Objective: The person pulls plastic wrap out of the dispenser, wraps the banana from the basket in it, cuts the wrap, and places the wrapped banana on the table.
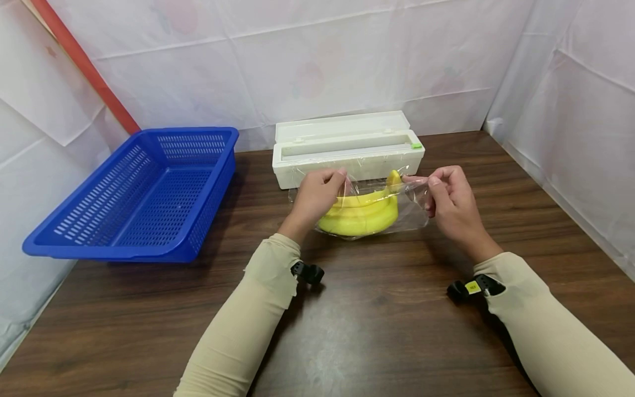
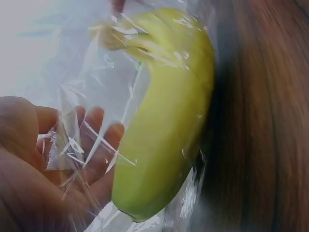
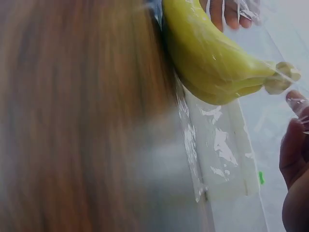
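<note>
A bunch of yellow bananas (image 1: 358, 219) lies in clear cling film (image 1: 416, 212) in front of the white box. My left hand (image 1: 317, 196) pinches the film between thumb and fingers above the left end of the bunch. In the left wrist view, that hand (image 2: 29, 164) shows its fingers behind the crinkled film, beside the bananas (image 2: 164, 116). On the other side, my right hand (image 1: 452, 207) grips the film's right edge near the banana stem (image 1: 394, 179). The right wrist view has only part of this hand (image 3: 297, 159), at its right edge.
Behind the bananas stands a long white film dispenser box (image 1: 347, 164), its lid (image 1: 342, 125) raised and a small green piece (image 1: 416, 146) at its right end. A blue slotted basket (image 1: 195, 231) sits on the left of the brown table (image 1: 377, 336). White sheeting (image 1: 307, 60) encloses the back and sides.
</note>
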Tool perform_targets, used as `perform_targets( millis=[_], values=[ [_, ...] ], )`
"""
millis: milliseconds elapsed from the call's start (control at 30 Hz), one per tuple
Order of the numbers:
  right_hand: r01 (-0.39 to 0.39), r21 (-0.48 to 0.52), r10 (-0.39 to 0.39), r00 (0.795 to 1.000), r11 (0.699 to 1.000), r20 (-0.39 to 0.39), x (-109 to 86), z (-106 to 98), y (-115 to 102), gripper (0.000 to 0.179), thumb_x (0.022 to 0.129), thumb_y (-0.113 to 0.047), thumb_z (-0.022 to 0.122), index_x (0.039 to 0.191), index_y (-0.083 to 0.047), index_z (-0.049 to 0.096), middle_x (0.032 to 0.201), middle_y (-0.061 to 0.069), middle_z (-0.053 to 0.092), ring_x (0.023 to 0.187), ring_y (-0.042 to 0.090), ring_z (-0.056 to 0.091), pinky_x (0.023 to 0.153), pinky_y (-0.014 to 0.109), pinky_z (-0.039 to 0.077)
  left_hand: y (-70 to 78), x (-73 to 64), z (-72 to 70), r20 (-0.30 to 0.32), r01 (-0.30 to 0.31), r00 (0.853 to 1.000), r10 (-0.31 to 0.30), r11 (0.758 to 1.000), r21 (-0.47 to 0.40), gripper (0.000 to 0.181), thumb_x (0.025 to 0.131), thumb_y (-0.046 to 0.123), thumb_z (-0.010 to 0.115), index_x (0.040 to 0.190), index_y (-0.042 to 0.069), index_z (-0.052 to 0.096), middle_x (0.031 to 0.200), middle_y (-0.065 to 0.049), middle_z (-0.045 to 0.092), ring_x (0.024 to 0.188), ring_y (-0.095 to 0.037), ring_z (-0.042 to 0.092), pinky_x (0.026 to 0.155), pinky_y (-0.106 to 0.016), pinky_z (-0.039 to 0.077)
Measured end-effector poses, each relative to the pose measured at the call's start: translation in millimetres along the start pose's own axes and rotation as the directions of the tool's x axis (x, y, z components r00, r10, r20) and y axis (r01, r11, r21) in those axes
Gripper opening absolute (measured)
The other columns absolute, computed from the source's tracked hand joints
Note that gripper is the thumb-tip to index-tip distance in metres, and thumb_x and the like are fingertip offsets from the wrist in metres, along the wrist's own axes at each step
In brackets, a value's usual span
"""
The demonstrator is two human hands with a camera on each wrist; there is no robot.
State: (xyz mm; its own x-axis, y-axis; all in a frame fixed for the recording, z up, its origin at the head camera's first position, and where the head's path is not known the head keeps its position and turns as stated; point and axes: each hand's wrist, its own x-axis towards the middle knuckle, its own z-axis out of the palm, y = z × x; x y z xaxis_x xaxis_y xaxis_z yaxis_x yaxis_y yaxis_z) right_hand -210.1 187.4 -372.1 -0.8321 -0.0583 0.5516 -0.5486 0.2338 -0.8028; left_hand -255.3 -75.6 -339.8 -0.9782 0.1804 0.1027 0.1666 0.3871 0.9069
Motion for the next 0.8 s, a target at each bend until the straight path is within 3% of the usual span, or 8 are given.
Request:
perform_targets(
  millis=[133, 333, 467, 633, 800],
  values=[
    [-0.009, 0.026, 0.01, 0.999, 1.0, -0.037, 0.4, 1.4, 0.6, 0.016, 0.109, -0.015, 0.035, 0.104, -0.002, 0.043, 0.117, 0.022, 0.069, 0.052, 0.021, 0.044, 0.046, 0.025, 0.04, -3.8, 0.5, -0.7, -0.012, -0.014, 1.0, 0.015, 0.997, 0.081, 0.041, 0.105, 0.038, 0.051, 0.086, 0.008, 0.071, 0.084, -0.007, 0.066, 0.069, -0.019, 0.053, 0.062, -0.033, 0.044],
    [0.014, 0.039, -0.011, 0.998, 0.999, -0.07, 1.2, 2.7, 0.3, 0.012, 0.109, -0.013, 0.035, 0.105, -0.005, 0.043, 0.115, 0.021, 0.07, 0.051, 0.022, 0.043, 0.045, 0.026, 0.038, -7.4, 0.1, 0.5, 0.054, -0.04, 0.998, 0.03, 0.983, 0.178, 0.036, 0.105, 0.036, 0.052, 0.087, 0.011, 0.071, 0.074, -0.005, 0.056, 0.064, -0.019, 0.047, 0.059, -0.033, 0.043],
    [0.029, 0.033, -0.026, 0.997, 0.999, -0.072, 0.6, 3.2, 0.1, 0.016, 0.109, -0.011, 0.035, 0.115, -0.004, 0.047, 0.115, 0.02, 0.07, 0.053, 0.019, 0.043, 0.046, 0.025, 0.038, -8.9, 0.1, 1.3, 0.092, -0.059, 0.995, 0.036, 0.966, 0.252, 0.034, 0.106, 0.036, 0.05, 0.09, 0.016, 0.072, 0.073, -0.005, 0.055, 0.064, -0.018, 0.047, 0.06, -0.034, 0.043],
    [0.045, -0.087, -0.052, 0.996, 0.995, -0.075, -0.6, 1.9, 1.0, 0.028, 0.108, -0.007, 0.035, 0.13, -0.003, 0.051, 0.116, 0.017, 0.071, 0.057, 0.018, 0.047, 0.05, 0.022, 0.043, -10.7, 2.0, -0.4, 0.093, -0.056, 0.995, 0.035, 0.972, 0.227, 0.037, 0.106, 0.037, 0.048, 0.092, 0.012, 0.071, 0.076, -0.006, 0.056, 0.06, -0.018, 0.044, 0.058, -0.035, 0.043],
    [0.057, -0.156, -0.071, 0.994, 0.986, -0.084, -2.8, 4.5, -13.3, 0.028, 0.107, -0.003, 0.037, 0.126, 0.003, 0.057, 0.111, 0.016, 0.072, 0.058, 0.02, 0.048, 0.05, 0.021, 0.044, -12.8, 4.4, -4.3, 0.006, -0.079, 0.997, 0.079, 0.982, 0.173, 0.034, 0.105, 0.035, 0.051, 0.093, 0.011, 0.072, 0.083, -0.003, 0.063, 0.071, -0.018, 0.052, 0.067, -0.035, 0.046]
  ],
)
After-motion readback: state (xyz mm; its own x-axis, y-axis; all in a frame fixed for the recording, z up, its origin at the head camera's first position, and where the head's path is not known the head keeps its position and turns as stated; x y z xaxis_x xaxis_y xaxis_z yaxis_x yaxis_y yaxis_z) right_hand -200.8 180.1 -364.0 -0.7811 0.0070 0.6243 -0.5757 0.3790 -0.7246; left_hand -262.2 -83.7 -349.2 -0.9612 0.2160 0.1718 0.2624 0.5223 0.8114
